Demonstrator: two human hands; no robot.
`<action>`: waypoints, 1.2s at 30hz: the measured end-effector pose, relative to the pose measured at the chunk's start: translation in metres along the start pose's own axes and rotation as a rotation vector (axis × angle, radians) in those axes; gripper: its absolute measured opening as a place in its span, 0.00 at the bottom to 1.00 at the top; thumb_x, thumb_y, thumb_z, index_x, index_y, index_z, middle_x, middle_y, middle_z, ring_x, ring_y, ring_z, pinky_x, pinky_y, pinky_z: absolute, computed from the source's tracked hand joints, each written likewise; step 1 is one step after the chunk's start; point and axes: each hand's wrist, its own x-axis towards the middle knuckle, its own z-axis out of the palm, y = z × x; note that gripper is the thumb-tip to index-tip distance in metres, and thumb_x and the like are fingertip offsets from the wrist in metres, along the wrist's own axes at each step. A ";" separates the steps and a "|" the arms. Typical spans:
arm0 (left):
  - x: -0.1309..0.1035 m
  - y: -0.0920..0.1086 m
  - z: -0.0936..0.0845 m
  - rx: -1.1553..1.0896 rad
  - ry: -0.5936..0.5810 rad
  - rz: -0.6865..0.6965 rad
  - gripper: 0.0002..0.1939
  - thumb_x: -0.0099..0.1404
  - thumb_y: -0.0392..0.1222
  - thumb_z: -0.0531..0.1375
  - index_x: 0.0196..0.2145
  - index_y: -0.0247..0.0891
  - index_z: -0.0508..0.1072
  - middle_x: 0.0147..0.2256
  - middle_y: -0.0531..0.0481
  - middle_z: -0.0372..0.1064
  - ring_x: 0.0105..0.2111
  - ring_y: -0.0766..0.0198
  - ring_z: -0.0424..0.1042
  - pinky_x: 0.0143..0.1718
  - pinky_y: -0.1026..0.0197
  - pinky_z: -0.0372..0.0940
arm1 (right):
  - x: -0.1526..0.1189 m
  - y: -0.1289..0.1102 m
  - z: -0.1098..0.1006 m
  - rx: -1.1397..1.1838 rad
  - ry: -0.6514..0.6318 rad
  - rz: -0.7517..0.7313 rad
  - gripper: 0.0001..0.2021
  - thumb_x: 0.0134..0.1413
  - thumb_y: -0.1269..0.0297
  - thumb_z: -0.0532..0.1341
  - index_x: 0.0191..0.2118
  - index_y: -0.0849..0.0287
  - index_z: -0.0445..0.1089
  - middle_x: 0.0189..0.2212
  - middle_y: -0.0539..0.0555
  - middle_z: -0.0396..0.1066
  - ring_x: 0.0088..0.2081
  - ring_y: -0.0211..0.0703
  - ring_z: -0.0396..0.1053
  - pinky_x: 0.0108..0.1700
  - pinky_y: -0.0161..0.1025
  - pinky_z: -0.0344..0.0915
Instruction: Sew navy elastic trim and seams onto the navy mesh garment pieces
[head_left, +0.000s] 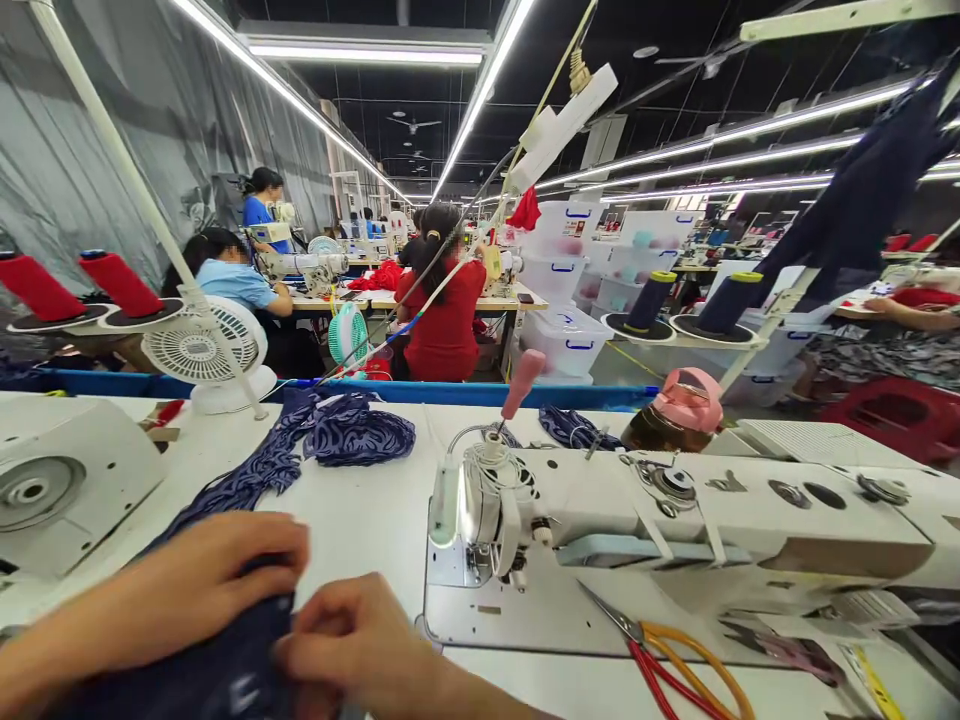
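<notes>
Navy fabric [225, 655] hangs at the lower left, between my two hands. My left hand [225, 570] lies over its upper part, fingers bent round the cloth. At the fabric's right edge, my right hand [360, 640] pinches it with thumb and fingers, slightly blurred. Behind my left hand, a long heap of gathered navy strips [255, 470] stretches across the white table, beside a folded navy bundle [360, 430]. To the right of my hands stands a white sewing machine [600, 510], its needle area apart from the cloth.
Scissors [645, 635] with orange and red handles lie in front of the machine. A small white fan [202, 345], red thread cones [120, 285] and navy cones [727, 300] stand beyond. Another machine [67, 490] is at left. People sit at machines farther back.
</notes>
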 end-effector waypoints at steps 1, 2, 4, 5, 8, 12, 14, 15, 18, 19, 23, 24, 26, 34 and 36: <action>0.019 0.003 0.029 0.195 -0.258 0.050 0.07 0.59 0.39 0.59 0.27 0.34 0.75 0.28 0.56 0.68 0.32 0.70 0.66 0.37 0.71 0.56 | -0.008 0.011 -0.022 -0.114 0.116 0.105 0.22 0.53 0.45 0.68 0.31 0.61 0.63 0.22 0.52 0.66 0.21 0.46 0.68 0.22 0.33 0.68; 0.035 0.003 0.061 0.229 -0.330 0.061 0.07 0.58 0.34 0.57 0.28 0.36 0.76 0.29 0.56 0.69 0.33 0.68 0.66 0.36 0.70 0.54 | -0.016 0.023 -0.045 -0.185 0.181 0.140 0.20 0.58 0.49 0.65 0.30 0.60 0.61 0.21 0.52 0.65 0.21 0.45 0.68 0.21 0.33 0.68; 0.055 0.002 0.125 0.237 -0.339 0.062 0.07 0.60 0.35 0.56 0.30 0.37 0.75 0.33 0.53 0.71 0.35 0.64 0.68 0.36 0.66 0.54 | -0.032 0.048 -0.085 -0.321 0.294 0.173 0.15 0.61 0.57 0.60 0.30 0.58 0.56 0.18 0.50 0.63 0.18 0.46 0.66 0.18 0.31 0.63; 0.059 0.001 0.153 0.235 -0.331 0.083 0.07 0.62 0.36 0.56 0.30 0.38 0.74 0.34 0.52 0.71 0.36 0.62 0.68 0.36 0.65 0.54 | -0.040 0.059 -0.101 -0.405 0.353 0.183 0.13 0.62 0.62 0.59 0.30 0.57 0.55 0.18 0.49 0.63 0.18 0.47 0.65 0.17 0.32 0.62; 0.058 0.002 0.206 0.220 -0.266 0.119 0.08 0.65 0.38 0.54 0.36 0.40 0.73 0.38 0.50 0.70 0.37 0.59 0.68 0.38 0.61 0.56 | -0.070 0.077 -0.134 -0.715 0.495 0.142 0.11 0.58 0.75 0.59 0.27 0.58 0.58 0.20 0.51 0.64 0.24 0.55 0.68 0.28 0.41 0.63; 0.058 0.004 0.223 0.209 -0.128 0.114 0.07 0.66 0.39 0.55 0.37 0.39 0.72 0.42 0.46 0.67 0.47 0.54 0.65 0.49 0.55 0.59 | -0.098 0.078 -0.152 -1.269 0.473 -0.214 0.05 0.63 0.75 0.60 0.43 0.61 0.68 0.36 0.60 0.69 0.42 0.67 0.66 0.43 0.54 0.56; 0.061 0.004 0.221 0.212 -0.063 0.111 0.07 0.66 0.41 0.57 0.37 0.38 0.72 0.43 0.44 0.66 0.49 0.53 0.64 0.53 0.52 0.59 | -0.102 0.077 -0.158 -1.498 0.436 -0.437 0.14 0.63 0.75 0.59 0.53 0.60 0.66 0.43 0.61 0.67 0.45 0.67 0.64 0.43 0.55 0.55; 0.061 0.004 0.220 0.221 -0.020 0.114 0.08 0.65 0.43 0.58 0.39 0.38 0.73 0.44 0.43 0.66 0.49 0.52 0.64 0.52 0.51 0.60 | -0.102 0.077 -0.160 -1.549 0.425 -0.503 0.16 0.63 0.75 0.58 0.55 0.59 0.65 0.44 0.60 0.67 0.45 0.65 0.64 0.44 0.55 0.54; 0.052 0.007 0.219 0.295 0.139 0.197 0.11 0.66 0.42 0.57 0.45 0.37 0.72 0.44 0.41 0.67 0.47 0.53 0.67 0.49 0.52 0.64 | -0.098 0.082 -0.165 -1.544 0.428 -0.549 0.17 0.61 0.76 0.58 0.55 0.59 0.65 0.45 0.59 0.68 0.45 0.63 0.64 0.47 0.57 0.53; 0.047 0.007 0.221 0.340 0.185 0.278 0.11 0.68 0.40 0.54 0.46 0.37 0.72 0.44 0.41 0.68 0.47 0.55 0.68 0.49 0.53 0.64 | -0.097 0.084 -0.166 -1.536 0.430 -0.555 0.17 0.61 0.76 0.57 0.55 0.60 0.65 0.47 0.59 0.68 0.46 0.62 0.64 0.48 0.57 0.53; 0.025 0.001 0.228 0.601 0.350 0.746 0.14 0.73 0.43 0.51 0.44 0.36 0.74 0.41 0.46 0.72 0.49 0.59 0.69 0.64 0.51 0.52 | -0.097 0.090 -0.167 -1.485 0.447 -0.561 0.15 0.61 0.75 0.56 0.53 0.60 0.66 0.48 0.58 0.67 0.46 0.60 0.64 0.50 0.55 0.55; 0.023 -0.003 0.228 0.673 0.385 0.829 0.17 0.74 0.48 0.50 0.45 0.36 0.75 0.42 0.46 0.73 0.51 0.59 0.68 0.67 0.49 0.44 | -0.098 0.089 -0.167 -1.481 0.443 -0.552 0.14 0.60 0.75 0.56 0.50 0.60 0.67 0.47 0.58 0.68 0.45 0.60 0.65 0.49 0.55 0.55; 0.020 -0.009 0.226 0.786 0.393 0.909 0.25 0.75 0.55 0.47 0.47 0.36 0.76 0.46 0.45 0.72 0.54 0.59 0.66 0.69 0.44 0.31 | -0.099 0.083 -0.166 -1.493 0.423 -0.505 0.09 0.60 0.75 0.56 0.45 0.59 0.68 0.43 0.57 0.69 0.42 0.58 0.66 0.49 0.54 0.57; 0.017 -0.017 0.205 0.921 0.272 1.008 0.25 0.74 0.58 0.49 0.48 0.38 0.78 0.47 0.48 0.71 0.52 0.49 0.64 0.56 0.16 0.24 | -0.075 0.053 -0.141 -2.095 0.363 -0.309 0.19 0.39 0.77 0.66 0.42 0.60 0.72 0.32 0.57 0.69 0.25 0.56 0.67 0.23 0.46 0.65; 0.016 -0.020 0.206 0.910 0.277 0.990 0.23 0.73 0.57 0.51 0.49 0.39 0.77 0.49 0.50 0.70 0.53 0.48 0.62 0.56 0.15 0.24 | -0.070 0.060 -0.139 -2.094 0.448 -0.315 0.20 0.35 0.76 0.68 0.40 0.57 0.72 0.28 0.56 0.68 0.21 0.56 0.65 0.23 0.47 0.67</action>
